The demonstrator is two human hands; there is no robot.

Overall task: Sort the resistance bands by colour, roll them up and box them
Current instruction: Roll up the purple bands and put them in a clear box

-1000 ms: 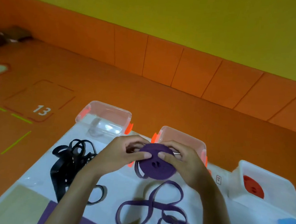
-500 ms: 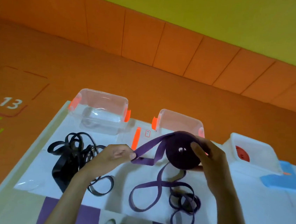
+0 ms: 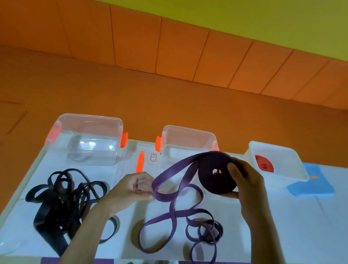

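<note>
Right hand [image 3: 246, 186] gripping purple roll [image 3: 211, 178], face toward camera; left hand [image 3: 135, 188] pinching its tail [image 3: 175, 168], stretched leftward

Three boxes on the worktop: the middle box [image 3: 190, 130], one clear box [image 3: 91, 117] left of it, one white box [image 3: 284, 156] right of it. One red roll [image 3: 263, 166], one purple roll [image 3: 208, 182], one black tangle [image 3: 65, 195], one purple tangle [image 3: 181, 214], one blue lid [image 3: 311, 185]. The bands in each tangle cannot be counted.

The rolled rubber band [image 3: 215, 175] is dark purple, the tangled rubber bands [image 3: 63, 197] left of it black, the coiled band [image 3: 263, 164] right of it red.
</note>
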